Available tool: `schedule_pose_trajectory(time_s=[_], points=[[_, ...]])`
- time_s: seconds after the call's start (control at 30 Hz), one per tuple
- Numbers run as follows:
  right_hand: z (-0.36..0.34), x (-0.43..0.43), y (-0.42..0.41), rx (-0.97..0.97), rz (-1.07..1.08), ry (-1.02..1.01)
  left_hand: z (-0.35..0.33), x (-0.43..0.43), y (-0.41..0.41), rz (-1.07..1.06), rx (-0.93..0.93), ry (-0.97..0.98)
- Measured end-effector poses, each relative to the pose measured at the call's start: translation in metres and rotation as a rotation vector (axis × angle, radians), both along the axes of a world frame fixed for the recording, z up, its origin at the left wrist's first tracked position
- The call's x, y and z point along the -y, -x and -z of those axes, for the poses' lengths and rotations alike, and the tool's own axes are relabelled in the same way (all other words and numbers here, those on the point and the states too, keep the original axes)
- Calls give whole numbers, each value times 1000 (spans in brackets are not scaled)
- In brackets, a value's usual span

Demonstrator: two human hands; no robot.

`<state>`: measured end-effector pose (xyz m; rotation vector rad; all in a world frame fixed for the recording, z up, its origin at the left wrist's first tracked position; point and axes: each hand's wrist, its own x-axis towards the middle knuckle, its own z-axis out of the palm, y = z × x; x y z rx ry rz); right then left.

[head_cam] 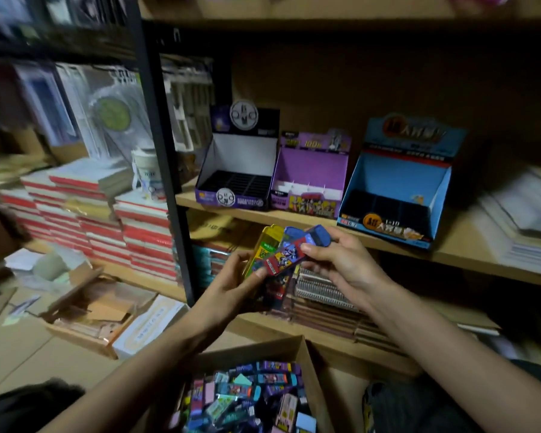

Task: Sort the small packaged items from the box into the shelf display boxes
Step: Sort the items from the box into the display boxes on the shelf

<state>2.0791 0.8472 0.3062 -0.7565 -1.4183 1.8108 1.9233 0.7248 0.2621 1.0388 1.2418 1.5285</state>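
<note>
Below the shelf (294, 217), mid-air: left hand (241, 285) grips a fan of packets (263, 251); right hand (344, 264) pinches the top red-blue packet (286, 256). Best to slide it out lengthwise, left grip firm, so none drop into the carton (308, 357). Long axis runs lower-left to upper-right, blue end toward the blue display box (400, 179).

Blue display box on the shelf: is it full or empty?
Empty, as far as shows: the blue display box has only dark, bare compartments, with nothing visible in them.
</note>
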Motion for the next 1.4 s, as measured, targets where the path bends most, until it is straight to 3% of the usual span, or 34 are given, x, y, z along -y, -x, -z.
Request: schedule_pose_trajectory(time_s=[0.3, 0.53, 0.67, 0.77, 0.93, 1.17, 1.3, 1.33, 1.4], points=[[-30, -34, 33, -88, -49, 106, -39, -29, 38, 57, -52, -72], [-63, -78, 73, -77, 26, 26, -30, -57, 88, -125, 9, -97], [-93, -123, 84, 102, 345, -460, -26, -71, 104, -204, 69, -120], [-88, -141, 102, 216, 423, -694, -22, -74, 106, -214, 78, -112], [-56, -160, 119, 313, 376, -827, -17, -73, 107, -221, 65, -121], [-39, -175, 123, 442, 229, -577, -18, -76, 101, -219, 79, -92], [-52, -167, 116, 854, 283, -916, -20, -85, 94, -217, 114, -103], [-55, -160, 112, 882, 334, -974, -20, -88, 92, -216, 118, -109], [-56, -141, 103, 748, 392, -1000, -19, -93, 86, -206, 123, -122]])
